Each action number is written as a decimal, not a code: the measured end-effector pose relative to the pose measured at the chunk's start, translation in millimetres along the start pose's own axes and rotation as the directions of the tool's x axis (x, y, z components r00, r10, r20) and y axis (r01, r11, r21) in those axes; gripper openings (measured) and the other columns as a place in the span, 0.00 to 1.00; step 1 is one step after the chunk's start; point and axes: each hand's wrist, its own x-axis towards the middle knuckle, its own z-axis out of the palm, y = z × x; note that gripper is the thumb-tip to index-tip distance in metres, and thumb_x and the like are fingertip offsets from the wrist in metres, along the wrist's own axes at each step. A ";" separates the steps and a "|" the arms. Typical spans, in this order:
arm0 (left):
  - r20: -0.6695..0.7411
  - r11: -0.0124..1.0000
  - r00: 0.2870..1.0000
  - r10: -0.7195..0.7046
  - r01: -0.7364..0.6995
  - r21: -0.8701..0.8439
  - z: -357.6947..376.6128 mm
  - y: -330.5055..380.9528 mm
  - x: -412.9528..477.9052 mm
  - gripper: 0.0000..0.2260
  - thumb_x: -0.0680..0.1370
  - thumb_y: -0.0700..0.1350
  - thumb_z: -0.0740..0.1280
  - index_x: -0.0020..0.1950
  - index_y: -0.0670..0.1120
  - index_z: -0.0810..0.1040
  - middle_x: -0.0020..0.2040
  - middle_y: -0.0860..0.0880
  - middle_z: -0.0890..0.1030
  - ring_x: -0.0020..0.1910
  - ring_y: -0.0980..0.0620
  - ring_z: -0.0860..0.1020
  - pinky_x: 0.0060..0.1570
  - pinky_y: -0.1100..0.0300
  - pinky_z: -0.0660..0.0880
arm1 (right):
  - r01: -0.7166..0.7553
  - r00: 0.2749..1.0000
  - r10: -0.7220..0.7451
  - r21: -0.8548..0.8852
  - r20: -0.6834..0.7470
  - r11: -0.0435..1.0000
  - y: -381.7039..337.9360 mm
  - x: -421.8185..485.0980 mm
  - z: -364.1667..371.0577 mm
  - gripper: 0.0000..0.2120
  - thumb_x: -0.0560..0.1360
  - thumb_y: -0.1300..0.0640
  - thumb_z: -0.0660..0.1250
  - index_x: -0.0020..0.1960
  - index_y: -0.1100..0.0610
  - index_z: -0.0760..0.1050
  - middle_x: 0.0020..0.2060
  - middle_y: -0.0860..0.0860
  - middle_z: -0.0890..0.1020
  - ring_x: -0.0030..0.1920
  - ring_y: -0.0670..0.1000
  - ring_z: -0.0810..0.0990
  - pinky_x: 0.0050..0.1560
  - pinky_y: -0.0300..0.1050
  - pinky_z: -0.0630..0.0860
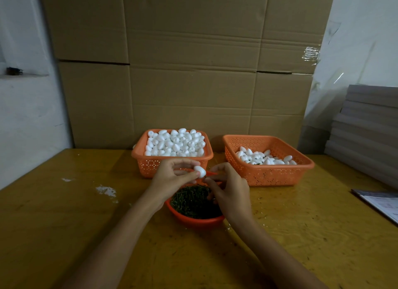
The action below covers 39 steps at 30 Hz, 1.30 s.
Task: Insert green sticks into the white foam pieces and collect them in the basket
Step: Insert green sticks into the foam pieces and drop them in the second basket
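Observation:
My left hand (172, 176) pinches a white egg-shaped foam piece (200, 171) between thumb and fingers, above the round orange bowl (200, 220) full of green sticks (191, 202). My right hand (228, 187) is right beside the foam piece, its fingertips pinching a thin green stick (207, 176) at the foam's right end. Behind, an orange basket (150, 163) is heaped with plain foam pieces (175, 143). The orange basket (280, 174) at the right holds a shallower layer of foam pieces (263, 158), with some green showing among them.
The yellow wooden table (86, 224) has white crumbs (106, 190) at the left. A cardboard wall (189, 73) stands behind the baskets. Stacked grey boards (366, 133) and a paper sheet (383, 202) lie at the right edge.

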 end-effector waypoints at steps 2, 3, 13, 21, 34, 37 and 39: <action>0.039 0.998 0.999 0.025 -0.027 0.049 -0.1 -0.2 -1.0 0.11 0.75 0.39 0.79 0.56 0.44 0.87 0.53 0.48 0.88 0.49 0.47 0.88 0.49 0.55 0.85 | -0.006 1.000 0.005 0.011 0.017 1.000 0.2 -0.1 -0.1 0.10 0.79 0.56 0.75 0.56 0.51 0.75 0.46 0.44 0.88 0.29 0.43 0.84 0.30 0.41 0.80; 0.048 0.998 0.998 0.032 -0.035 0.053 -0.3 -0.2 -1.2 0.11 0.74 0.39 0.79 0.56 0.44 0.87 0.53 0.49 0.88 0.50 0.47 0.88 0.48 0.56 0.85 | -0.010 1.000 0.009 0.024 0.028 1.000 0.5 -0.1 -0.3 0.11 0.79 0.56 0.75 0.55 0.51 0.74 0.45 0.43 0.88 0.29 0.43 0.84 0.29 0.39 0.79; 0.097 0.995 0.994 0.053 -0.061 0.082 -0.7 -3.6 0.3 0.12 0.75 0.37 0.78 0.57 0.45 0.87 0.55 0.50 0.88 0.52 0.49 0.87 0.48 0.56 0.85 | -0.002 0.998 -0.004 0.088 0.060 0.996 4.2 1.2 -2.8 0.12 0.78 0.58 0.75 0.55 0.53 0.72 0.42 0.44 0.88 0.29 0.46 0.84 0.29 0.39 0.78; 0.073 0.997 0.995 0.069 -0.072 0.031 1.3 2.0 -0.8 0.22 0.79 0.40 0.75 0.71 0.51 0.77 0.61 0.49 0.84 0.53 0.47 0.87 0.49 0.49 0.86 | -0.010 0.996 0.014 0.048 -0.083 0.999 3.2 20.2 -25.1 0.13 0.77 0.56 0.76 0.56 0.52 0.74 0.45 0.46 0.88 0.39 0.42 0.87 0.37 0.40 0.83; 0.155 0.959 0.985 0.079 -0.117 0.257 2.5 -4.5 0.7 0.02 0.81 0.39 0.72 0.50 0.45 0.84 0.45 0.48 0.87 0.47 0.48 0.86 0.44 0.52 0.83 | -0.215 0.847 0.084 -0.192 -0.525 0.958 69.1 45.7 -83.8 0.08 0.80 0.53 0.71 0.57 0.54 0.85 0.49 0.49 0.88 0.44 0.43 0.84 0.46 0.47 0.83; 0.161 0.959 0.985 0.065 -0.107 0.264 2.7 -4.2 0.4 0.02 0.81 0.39 0.72 0.50 0.45 0.84 0.45 0.48 0.88 0.47 0.47 0.86 0.45 0.50 0.83 | -0.178 0.872 0.011 -0.296 -0.490 0.938 67.6 46.0 -81.0 0.08 0.80 0.53 0.72 0.56 0.54 0.86 0.50 0.49 0.88 0.45 0.45 0.84 0.43 0.43 0.79; 0.164 0.960 0.985 0.059 -0.101 0.262 3.2 -4.2 0.4 0.02 0.81 0.39 0.72 0.50 0.44 0.84 0.44 0.47 0.88 0.47 0.46 0.86 0.44 0.51 0.83 | -0.152 0.885 -0.032 -0.351 -0.465 0.924 62.6 44.3 -78.0 0.07 0.80 0.55 0.73 0.56 0.55 0.85 0.51 0.51 0.85 0.45 0.49 0.83 0.44 0.48 0.78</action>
